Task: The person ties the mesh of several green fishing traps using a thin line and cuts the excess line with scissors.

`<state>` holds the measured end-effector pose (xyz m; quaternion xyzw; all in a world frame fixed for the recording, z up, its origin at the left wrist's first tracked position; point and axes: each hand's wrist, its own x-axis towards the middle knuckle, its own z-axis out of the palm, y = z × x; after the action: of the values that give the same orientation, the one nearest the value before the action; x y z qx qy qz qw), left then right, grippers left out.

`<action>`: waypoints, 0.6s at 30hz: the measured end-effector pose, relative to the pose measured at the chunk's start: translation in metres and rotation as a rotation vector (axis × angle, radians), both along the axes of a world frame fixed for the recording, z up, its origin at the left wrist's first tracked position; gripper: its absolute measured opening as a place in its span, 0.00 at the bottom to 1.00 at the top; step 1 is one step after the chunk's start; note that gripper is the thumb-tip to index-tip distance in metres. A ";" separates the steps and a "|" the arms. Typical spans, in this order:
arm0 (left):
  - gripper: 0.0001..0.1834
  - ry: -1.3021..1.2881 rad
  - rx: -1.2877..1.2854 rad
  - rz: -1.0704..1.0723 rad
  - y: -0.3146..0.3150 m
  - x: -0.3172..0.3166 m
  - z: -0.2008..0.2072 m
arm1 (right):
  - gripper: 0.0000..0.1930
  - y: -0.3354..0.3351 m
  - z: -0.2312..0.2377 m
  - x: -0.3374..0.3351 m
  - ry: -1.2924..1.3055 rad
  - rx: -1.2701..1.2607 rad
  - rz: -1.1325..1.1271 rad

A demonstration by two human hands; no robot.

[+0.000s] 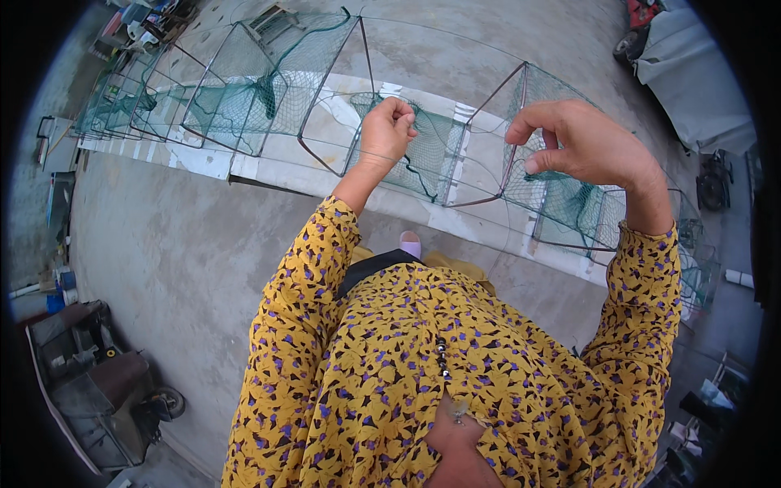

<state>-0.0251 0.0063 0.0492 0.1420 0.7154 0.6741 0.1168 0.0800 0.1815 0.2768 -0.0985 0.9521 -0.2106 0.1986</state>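
Observation:
A long folding net trap of green mesh [427, 150] on dark square frames stretches from the far left across to the right. Over its middle section, my left hand [388, 130] is closed, thumb against curled fingers; whatever they pinch is too small to make out. My right hand [582, 142] hovers above the section to the right, beside a tilted square frame [521, 122]. Its index finger and thumb are curved with a gap between them, and I see nothing held there. Thin line runs around the frames near both hands.
The trap lies along a low white board surface [277, 172] on a concrete floor [187, 236]. A three-wheeled cart [114, 390] stands at lower left. At upper right is a vehicle under a grey cover [691, 81]. A small wooden stool [277, 23] sits at the far side.

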 end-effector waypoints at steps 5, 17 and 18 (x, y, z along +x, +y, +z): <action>0.01 -0.082 0.019 -0.023 0.000 -0.004 0.002 | 0.07 0.001 -0.022 0.019 0.189 0.057 -0.014; 0.01 -0.141 0.051 0.019 -0.012 -0.010 -0.006 | 0.06 0.066 0.017 0.078 0.374 0.156 -0.384; 0.01 -0.165 0.084 -0.014 -0.002 -0.009 -0.005 | 0.07 0.083 0.028 0.094 0.386 0.179 -0.513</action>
<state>-0.0339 0.0040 0.0441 0.0957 0.6734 0.7122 0.1738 0.1744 0.2643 0.3050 0.1240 0.9807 -0.1468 -0.0371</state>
